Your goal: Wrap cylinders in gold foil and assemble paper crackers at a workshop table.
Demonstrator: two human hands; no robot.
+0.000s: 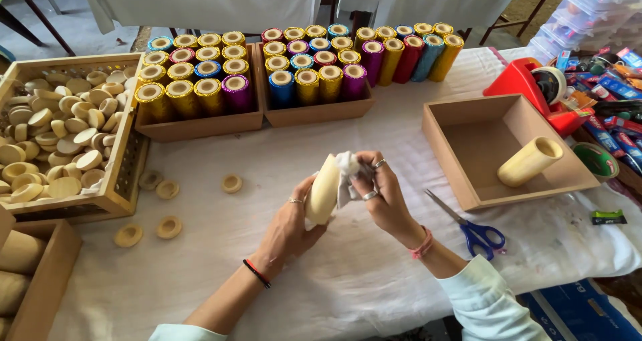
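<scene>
Desk is covered with a wrinkled white cloth, some smudges on the right part. Left hand is wrapped around the lower end of a cream wooden cylinder, held tilted above the desk centre. Right hand is pinched on a crumpled white rag pressed against the cylinder's upper end. Far edge: two wooden boxes packed with upright foil-wrapped cylinders in gold, blue, purple, pink. Left: a wooden crate full of small round wooden caps, with a few loose caps on the cloth beside it. Right: an open wooden tray holding one bare cylinder lying on its side. Blue-handled scissors sit just in front of the tray. A red tape dispenser sits behind the tray, and a roll of tape sits to its right. Beyond the desk: white draped cloth, bare floor, stacked clear plastic bins at top right.
</scene>
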